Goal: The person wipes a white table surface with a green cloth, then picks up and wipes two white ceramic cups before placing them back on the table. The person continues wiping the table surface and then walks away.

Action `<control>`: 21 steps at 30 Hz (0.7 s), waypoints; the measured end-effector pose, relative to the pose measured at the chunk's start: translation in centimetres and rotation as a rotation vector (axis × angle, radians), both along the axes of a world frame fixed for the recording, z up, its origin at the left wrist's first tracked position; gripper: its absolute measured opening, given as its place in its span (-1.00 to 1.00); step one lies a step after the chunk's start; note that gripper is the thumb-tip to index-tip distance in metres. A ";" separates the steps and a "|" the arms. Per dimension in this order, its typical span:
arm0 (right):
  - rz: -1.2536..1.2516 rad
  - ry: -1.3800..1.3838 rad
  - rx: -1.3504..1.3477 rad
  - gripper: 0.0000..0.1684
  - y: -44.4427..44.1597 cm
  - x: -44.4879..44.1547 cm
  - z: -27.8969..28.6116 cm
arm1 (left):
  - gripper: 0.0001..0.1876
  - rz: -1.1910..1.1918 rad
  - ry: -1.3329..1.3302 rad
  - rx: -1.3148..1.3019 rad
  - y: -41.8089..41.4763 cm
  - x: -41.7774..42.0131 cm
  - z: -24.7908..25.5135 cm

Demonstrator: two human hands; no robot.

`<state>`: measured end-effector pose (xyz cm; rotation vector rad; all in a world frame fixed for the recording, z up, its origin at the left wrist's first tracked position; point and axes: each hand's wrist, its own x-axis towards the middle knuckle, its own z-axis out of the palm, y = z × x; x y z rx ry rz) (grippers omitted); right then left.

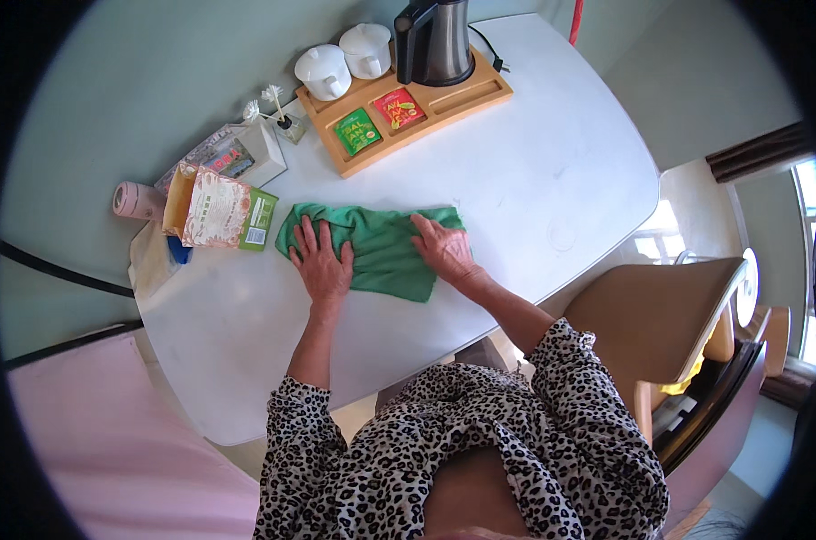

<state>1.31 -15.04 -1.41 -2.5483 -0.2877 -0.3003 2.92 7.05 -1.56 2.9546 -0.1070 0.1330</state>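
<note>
A green cloth (387, 260) lies spread and slightly wrinkled on the white tabletop (246, 337). On its left part my left hand (322, 263) rests palm down, fingers spread and pressing the fabric. Over the right end lies my right hand (448, 250), its visible fingers apart and slightly bent on the cloth; its thumb is hard to make out. Left of the cloth is a printed paper box (222, 206) with an open brown end, near my left hand. Beyond the cloth sits a wooden tray (408, 138) with a green sachet (357, 131) and a red sachet (399, 108).
The tray also bears two lidded white cups (323, 71) and a steel kettle (445, 44). A reed diffuser (290, 127), a tissue box (262, 152) and a pink bottle (138, 201) stand along the wall. A brown chair (641, 310) adjoins the table's right edge.
</note>
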 end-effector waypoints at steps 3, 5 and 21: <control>0.019 0.051 -0.051 -0.61 0.8 0.0 -0.2 | -0.41 -0.014 -0.008 -0.030 0.8 -0.4 -1.1; 0.020 0.088 -0.103 -0.66 1.1 0.2 0.2 | -0.41 -0.014 -0.013 -0.039 0.9 -0.3 -1.3; -0.038 -0.005 0.021 -0.66 2.3 -2.2 -0.8 | -0.45 -0.100 -0.074 -0.084 1.8 -1.1 0.4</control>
